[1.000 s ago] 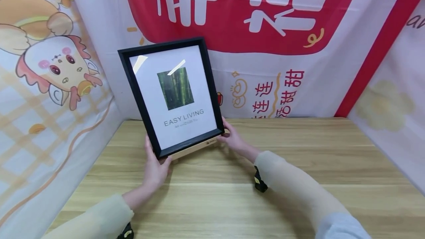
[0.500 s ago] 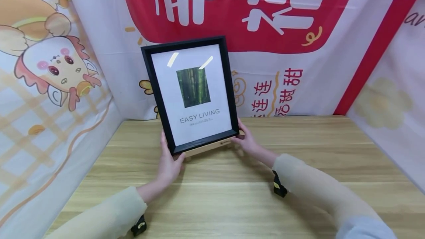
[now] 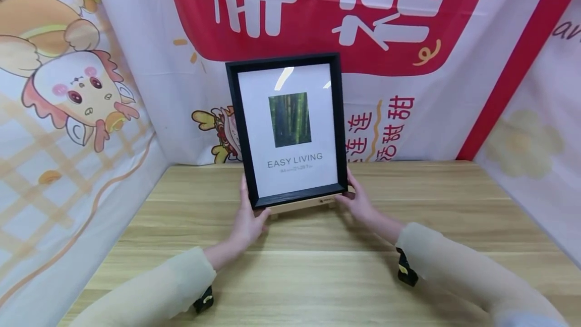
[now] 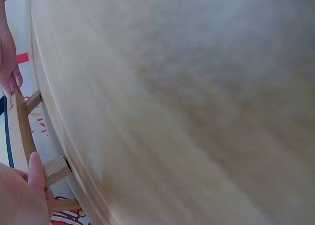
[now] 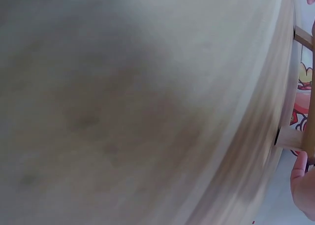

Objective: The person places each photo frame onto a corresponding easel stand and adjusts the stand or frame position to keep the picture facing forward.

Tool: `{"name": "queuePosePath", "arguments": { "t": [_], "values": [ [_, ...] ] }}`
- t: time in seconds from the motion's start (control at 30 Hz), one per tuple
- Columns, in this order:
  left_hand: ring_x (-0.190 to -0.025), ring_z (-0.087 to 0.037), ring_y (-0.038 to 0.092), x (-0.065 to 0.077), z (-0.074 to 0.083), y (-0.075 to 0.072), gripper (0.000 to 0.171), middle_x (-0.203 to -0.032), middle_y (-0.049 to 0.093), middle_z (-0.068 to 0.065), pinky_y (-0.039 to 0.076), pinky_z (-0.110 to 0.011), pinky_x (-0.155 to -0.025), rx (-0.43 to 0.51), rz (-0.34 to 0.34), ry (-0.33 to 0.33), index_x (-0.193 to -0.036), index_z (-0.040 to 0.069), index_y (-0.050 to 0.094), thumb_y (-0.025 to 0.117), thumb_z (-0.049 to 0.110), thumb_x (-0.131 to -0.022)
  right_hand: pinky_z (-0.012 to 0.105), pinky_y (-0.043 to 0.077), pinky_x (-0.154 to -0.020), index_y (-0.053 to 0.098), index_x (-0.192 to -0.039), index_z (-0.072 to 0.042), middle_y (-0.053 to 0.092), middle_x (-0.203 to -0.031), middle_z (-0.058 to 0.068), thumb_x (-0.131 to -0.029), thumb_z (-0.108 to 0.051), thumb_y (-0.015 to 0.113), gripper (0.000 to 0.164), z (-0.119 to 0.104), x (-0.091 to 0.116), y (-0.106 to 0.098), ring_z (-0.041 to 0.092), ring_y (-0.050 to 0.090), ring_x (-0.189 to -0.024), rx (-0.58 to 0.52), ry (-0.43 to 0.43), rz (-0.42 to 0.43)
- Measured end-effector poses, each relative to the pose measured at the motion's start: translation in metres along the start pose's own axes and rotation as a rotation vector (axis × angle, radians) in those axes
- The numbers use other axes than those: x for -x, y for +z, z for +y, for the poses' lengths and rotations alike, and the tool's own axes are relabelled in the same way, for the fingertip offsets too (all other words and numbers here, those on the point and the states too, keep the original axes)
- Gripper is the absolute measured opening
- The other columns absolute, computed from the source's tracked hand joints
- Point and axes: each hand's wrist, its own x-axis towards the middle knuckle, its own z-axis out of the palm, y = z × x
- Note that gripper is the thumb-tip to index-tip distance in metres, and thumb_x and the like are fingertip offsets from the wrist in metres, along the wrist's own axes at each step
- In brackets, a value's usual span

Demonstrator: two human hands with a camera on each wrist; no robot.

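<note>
A black picture frame (image 3: 243, 135) with a bamboo print and the words EASY LIVING stands leaning back on a small wooden easel (image 3: 297, 205). My left hand (image 3: 246, 223) grips the lower left corner, fingers along the side and thumb at the easel's ledge. At the lower right corner my right hand (image 3: 360, 207) holds on the same way. In the left wrist view, short wooden legs (image 4: 57, 171) under the ledge reach down to the tabletop. One such leg (image 5: 290, 138) shows beside the right thumb in the right wrist view. The easel's back is hidden behind the frame.
The wood-grain table (image 3: 308, 271) extends around the easel. Behind it hangs a white and red printed cloth (image 3: 408, 130), and the frame's top overlaps its red patch. Printed cloths also line the left side (image 3: 122, 191) and the right side (image 3: 535, 180).
Both hands have shifted the framed picture and its easel to the right across the table. The frame has also turned and now stands less tilted. Both grips stay the same.
</note>
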Motion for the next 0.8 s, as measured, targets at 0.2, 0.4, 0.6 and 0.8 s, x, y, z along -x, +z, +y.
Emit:
{"name": "queuePosePath", "arguments": {
  "t": [0.2, 0.4, 0.6, 0.8],
  "values": [
    [-0.059, -0.029, 0.058, -0.003, 0.001, 0.008, 0.117, -0.158, 0.018, -0.018, 0.056, -0.037, -0.048, -0.004, -0.029, 0.068, -0.145, 0.055, -0.018, 0.066, -0.005, -0.089, 0.018, 0.052, -0.082, 0.007, -0.156, -0.009, 0.033, -0.131, 0.033, -0.086, 0.023, 0.054, 0.09, 0.0, 0.012, -0.008, 0.051, 0.052, -0.111, -0.006, 0.032, 0.048],
    [-0.057, -0.028, 0.059, -0.008, 0.002, 0.014, 0.118, -0.158, 0.018, -0.018, 0.055, -0.035, -0.048, -0.02, -0.057, 0.075, -0.144, 0.056, -0.019, 0.066, -0.003, -0.088, 0.016, 0.051, -0.079, 0.008, -0.156, -0.009, 0.036, -0.131, 0.032, -0.087, 0.021, 0.056, 0.089, -0.001, 0.022, -0.014, 0.046, 0.055, -0.107, 0.041, 0.044, 0.098],
    [-0.065, -0.028, 0.06, -0.013, 0.004, 0.016, 0.117, -0.158, 0.018, -0.019, 0.057, -0.039, -0.049, 0.0, -0.079, 0.086, -0.145, 0.057, -0.016, 0.066, -0.003, -0.089, 0.015, 0.051, -0.079, 0.007, -0.157, -0.012, 0.036, -0.134, 0.032, -0.088, 0.019, 0.056, 0.09, -0.004, 0.03, -0.017, 0.045, 0.055, -0.108, 0.065, 0.056, 0.12],
    [-0.079, -0.033, 0.063, -0.017, 0.004, 0.016, 0.114, -0.148, 0.033, -0.028, 0.056, -0.04, -0.048, 0.016, -0.109, 0.101, -0.147, 0.054, -0.013, 0.066, -0.004, -0.089, 0.015, 0.05, -0.083, 0.005, -0.157, -0.018, 0.035, -0.139, 0.031, -0.089, 0.016, 0.057, 0.092, -0.008, 0.037, -0.017, 0.044, 0.055, -0.11, 0.115, 0.078, 0.136]
  ]
}}
